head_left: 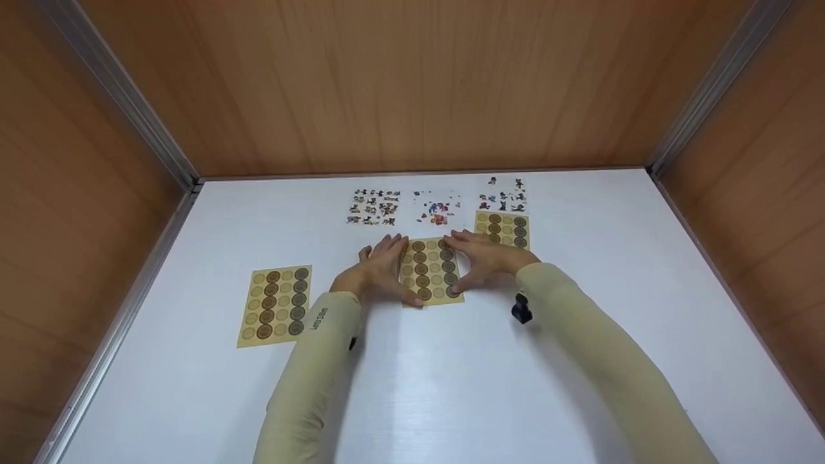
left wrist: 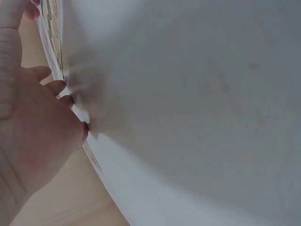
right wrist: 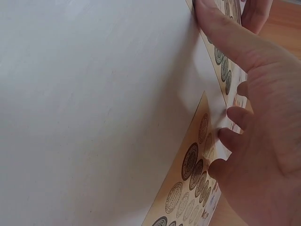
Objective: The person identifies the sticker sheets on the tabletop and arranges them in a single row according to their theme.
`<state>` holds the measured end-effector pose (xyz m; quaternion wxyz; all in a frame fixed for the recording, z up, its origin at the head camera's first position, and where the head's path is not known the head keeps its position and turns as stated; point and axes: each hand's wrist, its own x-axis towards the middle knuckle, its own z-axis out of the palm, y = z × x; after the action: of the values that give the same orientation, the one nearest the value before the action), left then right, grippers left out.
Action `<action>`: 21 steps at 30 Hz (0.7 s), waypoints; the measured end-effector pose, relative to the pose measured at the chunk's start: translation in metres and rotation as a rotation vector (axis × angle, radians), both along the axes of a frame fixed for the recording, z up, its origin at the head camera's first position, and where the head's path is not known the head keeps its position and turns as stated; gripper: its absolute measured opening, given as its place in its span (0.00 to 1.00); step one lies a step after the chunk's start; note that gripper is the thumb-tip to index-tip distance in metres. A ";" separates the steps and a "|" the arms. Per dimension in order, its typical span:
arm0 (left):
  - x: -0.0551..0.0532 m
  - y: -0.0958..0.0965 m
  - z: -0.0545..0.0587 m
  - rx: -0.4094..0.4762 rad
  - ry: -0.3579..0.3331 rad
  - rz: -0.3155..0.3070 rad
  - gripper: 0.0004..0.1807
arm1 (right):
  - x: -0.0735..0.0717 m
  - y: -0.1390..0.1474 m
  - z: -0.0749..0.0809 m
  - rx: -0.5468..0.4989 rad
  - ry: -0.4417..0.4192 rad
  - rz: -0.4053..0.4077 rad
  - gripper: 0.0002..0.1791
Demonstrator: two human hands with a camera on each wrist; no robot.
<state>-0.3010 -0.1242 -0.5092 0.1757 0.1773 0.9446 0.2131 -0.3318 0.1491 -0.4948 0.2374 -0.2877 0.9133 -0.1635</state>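
A tan sheet of round, coin-like stickers lies flat on the white table between both hands. Along its left edge rests my left hand, fingers spread and thumb at the near corner. My right hand touches the opposite edge, its thumb low and its fingertips near the far corner. In the right wrist view, the right thumb presses at that sheet's edge, while the other fingers reach over the table. The left wrist view shows the left hand from the side, with only a sliver of the sheet.
A similar tan sheet lies at the left; another is partly behind the right hand. Three sheets of small colourful stickers form a row at the back. Wooden panels enclose the table's back and sides.
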 end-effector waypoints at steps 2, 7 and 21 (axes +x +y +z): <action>0.001 0.004 -0.003 -0.026 0.009 -0.011 0.83 | 0.001 0.001 -0.001 0.011 -0.001 0.001 0.65; 0.004 0.011 -0.007 -0.100 0.032 -0.034 0.87 | 0.002 0.004 -0.003 0.029 0.011 -0.017 0.66; 0.007 0.014 -0.005 -0.073 0.020 -0.006 0.87 | 0.005 0.003 -0.001 0.063 0.006 -0.006 0.69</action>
<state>-0.2936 -0.1104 -0.5141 0.1730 0.1757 0.9530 0.1762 -0.3265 0.1518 -0.4954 0.2431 -0.2780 0.9195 -0.1346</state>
